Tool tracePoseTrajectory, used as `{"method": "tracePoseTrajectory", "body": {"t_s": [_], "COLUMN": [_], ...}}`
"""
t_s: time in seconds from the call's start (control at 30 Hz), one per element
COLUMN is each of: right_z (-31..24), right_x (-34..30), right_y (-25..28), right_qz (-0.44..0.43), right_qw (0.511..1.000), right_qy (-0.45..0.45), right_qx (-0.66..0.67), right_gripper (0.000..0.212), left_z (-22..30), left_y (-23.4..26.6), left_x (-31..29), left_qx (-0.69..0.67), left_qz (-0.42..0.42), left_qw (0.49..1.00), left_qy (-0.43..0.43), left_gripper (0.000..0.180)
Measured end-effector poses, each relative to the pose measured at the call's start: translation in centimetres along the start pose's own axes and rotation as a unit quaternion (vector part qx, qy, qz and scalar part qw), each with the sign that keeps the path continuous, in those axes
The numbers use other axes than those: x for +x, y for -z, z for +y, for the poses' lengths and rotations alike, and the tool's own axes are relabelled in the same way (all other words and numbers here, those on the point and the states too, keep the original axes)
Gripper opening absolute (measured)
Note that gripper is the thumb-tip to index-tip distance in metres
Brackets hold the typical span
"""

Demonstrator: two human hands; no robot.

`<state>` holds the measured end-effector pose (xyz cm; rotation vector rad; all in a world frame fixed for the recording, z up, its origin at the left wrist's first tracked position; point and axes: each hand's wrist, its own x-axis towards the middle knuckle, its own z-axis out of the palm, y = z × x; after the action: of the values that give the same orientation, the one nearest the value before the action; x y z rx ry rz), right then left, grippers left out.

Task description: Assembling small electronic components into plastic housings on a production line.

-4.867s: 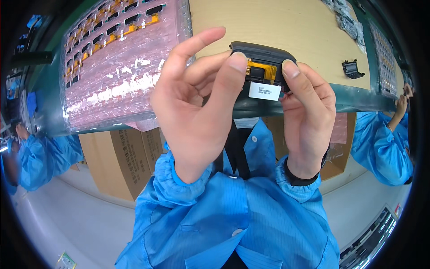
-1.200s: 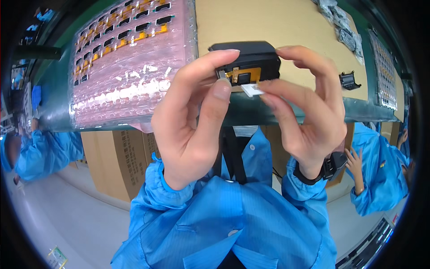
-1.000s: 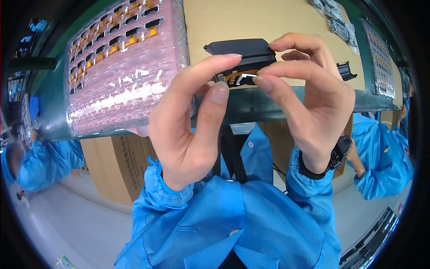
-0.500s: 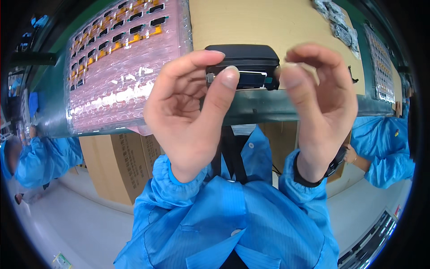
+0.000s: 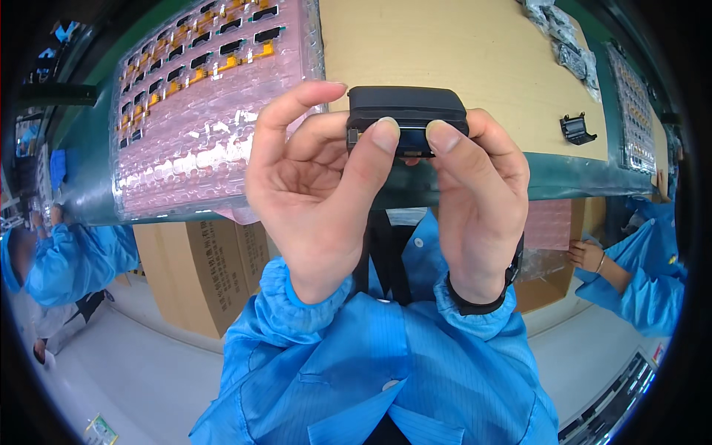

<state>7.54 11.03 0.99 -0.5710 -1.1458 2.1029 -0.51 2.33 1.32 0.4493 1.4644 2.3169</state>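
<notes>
Over the table's near edge I hold a small black plastic device housing (image 5: 406, 101) with both hands. Set into the side facing me is a dark, glossy display (image 5: 412, 139), partly covered by my thumbs. My left hand (image 5: 319, 185) is closed on the left end, its thumb on the display's left part and its index finger lifted beside the top corner. Around the right end my right hand (image 5: 482, 182) is closed, its thumb pressing the display's right part and its fingers behind the housing. What lies under the thumbs is hidden.
Left on the green table, pink bubble wrap (image 5: 185, 167) bears rows of small displays with orange flex cables. On the tan board (image 5: 415, 44) lie a black curved plastic part (image 5: 577, 129) and clear bags (image 5: 571, 59). Cardboard boxes (image 5: 182, 274) stand below; co-workers' blue sleeves (image 5: 645, 289) show at both sides.
My right hand has moved left, from apart beside the housing to gripping its right end, thumb on the display. The black curved part, mostly hidden before, now shows. The right-hand co-worker's arm has shifted.
</notes>
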Motion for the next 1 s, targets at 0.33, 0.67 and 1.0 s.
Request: {"method": "tracePoseTrajectory", "body": {"t_s": [0.33, 0.67, 1.0], "right_z": [1.2, -2.9, -5.7], "right_x": [0.8, 1.2, 31.6], "right_y": [-0.9, -0.3, 5.7], "right_qz": [0.034, -0.077, 0.022], "right_qw": [0.994, 0.987, 0.957], "right_qy": [0.077, 0.018, -0.161], "right_qx": [-0.063, -0.139, -0.241], "right_gripper": [0.017, 0.014, 0.023], "left_z": [-0.7, 0.2, 1.7], "left_y": [-0.6, 1.0, 4.4], "left_x": [0.5, 0.1, -2.3], "left_qx": [0.043, 0.041, 0.184], "left_qz": [-0.003, 0.011, -0.042], "left_qw": [0.998, 0.998, 0.978], "left_qy": [-0.038, -0.054, -0.085], "left_gripper": [0.049, 0.053, 0.043]}}
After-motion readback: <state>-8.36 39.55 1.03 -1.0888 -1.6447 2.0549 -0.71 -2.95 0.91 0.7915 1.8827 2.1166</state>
